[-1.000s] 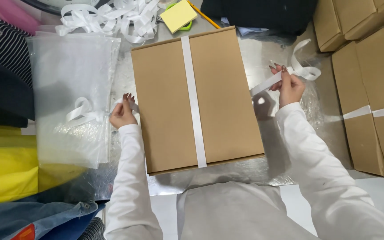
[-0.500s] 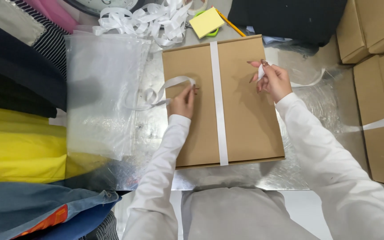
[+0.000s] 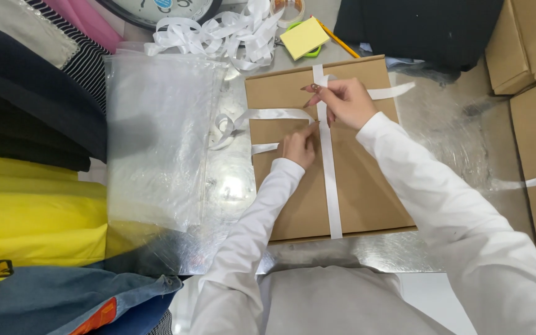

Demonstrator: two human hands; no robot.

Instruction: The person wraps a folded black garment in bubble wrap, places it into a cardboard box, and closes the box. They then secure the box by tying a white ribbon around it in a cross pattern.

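A flat brown cardboard box (image 3: 367, 186) lies on the shiny metal table (image 3: 442, 124), with a white ribbon (image 3: 330, 186) running lengthwise down its middle. My left hand (image 3: 299, 146) rests on the box lid and pinches a ribbon end that comes in from the left side (image 3: 268, 115). My right hand (image 3: 342, 99) is above it near the box's far edge, pinching the other ribbon end where it crosses the lengthwise strip; that end trails off to the right (image 3: 392, 92). Both hands meet over the middle strip.
A clear plastic bag (image 3: 156, 142) lies left of the box. A heap of white ribbon (image 3: 218, 34), a yellow sticky-note pad (image 3: 305, 37) and a pencil (image 3: 337, 38) lie beyond it. Folded clothes (image 3: 32, 186) are stacked at left, more brown boxes (image 3: 535, 74) at right, dark fabric (image 3: 417, 28) behind.
Both hands moved from the box's sides to its middle, pulling the ribbon ends across the lid. The view shifted right and the hands now meet at the centre strip.
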